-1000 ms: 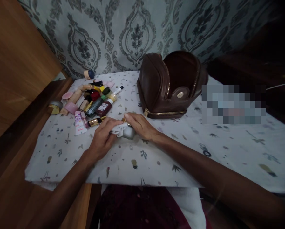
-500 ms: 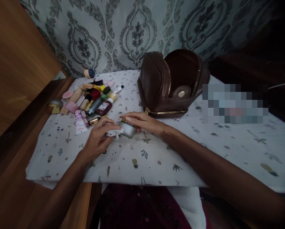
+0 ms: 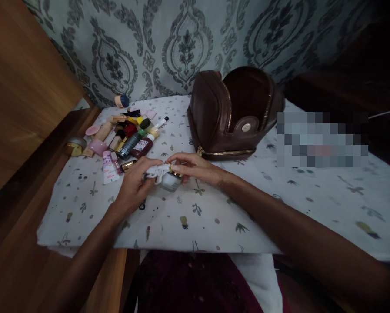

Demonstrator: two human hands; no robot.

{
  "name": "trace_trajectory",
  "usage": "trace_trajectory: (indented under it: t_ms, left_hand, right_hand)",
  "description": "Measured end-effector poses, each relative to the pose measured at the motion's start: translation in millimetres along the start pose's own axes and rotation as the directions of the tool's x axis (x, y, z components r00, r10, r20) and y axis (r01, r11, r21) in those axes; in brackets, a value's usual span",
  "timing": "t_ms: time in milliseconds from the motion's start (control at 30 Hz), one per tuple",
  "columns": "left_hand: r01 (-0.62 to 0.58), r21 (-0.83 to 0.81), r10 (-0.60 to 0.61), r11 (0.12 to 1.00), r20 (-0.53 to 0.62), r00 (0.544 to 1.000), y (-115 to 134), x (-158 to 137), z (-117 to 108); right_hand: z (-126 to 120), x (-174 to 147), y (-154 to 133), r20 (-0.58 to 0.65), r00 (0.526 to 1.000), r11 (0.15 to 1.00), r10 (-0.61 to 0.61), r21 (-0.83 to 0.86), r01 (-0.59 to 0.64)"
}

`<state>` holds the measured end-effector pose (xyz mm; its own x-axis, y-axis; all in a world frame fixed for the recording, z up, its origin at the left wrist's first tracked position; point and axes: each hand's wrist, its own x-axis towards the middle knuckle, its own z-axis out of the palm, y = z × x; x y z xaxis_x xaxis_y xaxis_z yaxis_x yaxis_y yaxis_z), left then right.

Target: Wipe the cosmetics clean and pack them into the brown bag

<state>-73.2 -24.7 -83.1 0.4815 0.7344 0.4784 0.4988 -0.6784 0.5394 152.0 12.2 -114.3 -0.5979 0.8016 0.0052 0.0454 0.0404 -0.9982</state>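
Between my hands, just above the printed cloth, is a frosted cosmetic jar (image 3: 170,182) with a gold-coloured lid. My right hand (image 3: 193,167) grips the jar at its lid, fingers curled round the far and right sides. A crumpled white wipe (image 3: 158,171) is pinched in my left hand (image 3: 138,178) and pressed against the jar's left side and top. Left of that hand lie a small dark bottle with a gold band (image 3: 128,165) and a white-and-purple tube (image 3: 110,167).
A brown leather bag (image 3: 211,108) stands unzipped behind my right hand. Several cosmetics, among them a dark red bottle (image 3: 143,147), lie heaped at the left. Another gold-lidded jar (image 3: 75,147) sits at the table's left edge. A blurred-out patch covers something at the right.
My left hand has moved the wipe up and over onto the jar's lid area. The jar has tilted and shifted slightly left; my right fingers have curled more round it.
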Motion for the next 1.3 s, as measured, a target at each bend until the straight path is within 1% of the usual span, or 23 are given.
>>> trace_trajectory:
  t_ms: [67,233,333,467,567,667,733,867,1000,1067,1167,1300]
  left_hand:
    - [-0.026,-0.003,0.026,1.0,0.022,0.999,2,2,-1]
    - [-0.059,-0.022,0.061,0.998,0.101,0.993,7,3,-5]
    - [-0.08,0.007,0.078,0.997,0.139,0.987,9,-1,-7]
    - [-0.091,0.01,0.088,0.996,0.14,0.986,6,-8,-11]
    - [-0.051,-0.048,0.056,0.998,0.119,0.991,3,-12,-13]
    - [0.025,-0.099,-0.014,0.995,0.104,0.994,-1,-12,-15]
    - [0.073,-0.107,-0.063,0.992,0.09,0.994,-3,-12,-15]
    - [0.14,-0.059,-0.136,0.988,0.066,0.988,-5,-7,-13]
    - [0.185,0.008,-0.185,0.983,0.046,0.982,0,-1,-11]
    - [0.166,0.025,-0.167,0.986,0.045,0.985,4,3,-10]
    - [0.1,0.036,-0.102,0.994,0.065,0.993,9,8,-10]
    - [0.066,0.029,-0.069,0.997,0.129,0.989,14,8,-11]
  right_hand:
    - [2,2,2,-0.027,0.999,1.0,-0.018,-0.009,0.018]
    - [6,2,2,-0.063,0.997,0.999,-0.042,0.032,0.044]
    - [7,2,1,-0.102,0.994,0.999,-0.045,0.002,0.046]
    - [7,2,2,-0.103,0.993,0.998,-0.062,-0.036,0.058]
    - [3,0,2,-0.048,0.997,0.998,-0.06,-0.021,0.059]
    - [-2,-4,1,0.028,0.998,0.998,-0.061,0.015,0.061]
    - [-5,-5,1,0.052,0.997,0.998,-0.055,0.031,0.054]
    - [-6,-5,2,0.068,0.996,0.996,-0.049,0.079,0.044]
    - [-1,-4,3,0.054,0.995,0.992,-0.086,0.102,0.08]
    - [1,-3,4,0.033,0.993,0.989,-0.115,0.1,0.111]
    - [4,-1,7,0.006,0.989,0.986,-0.148,0.079,0.147]
    - [6,2,8,-0.018,0.991,0.991,-0.13,0.035,0.13]
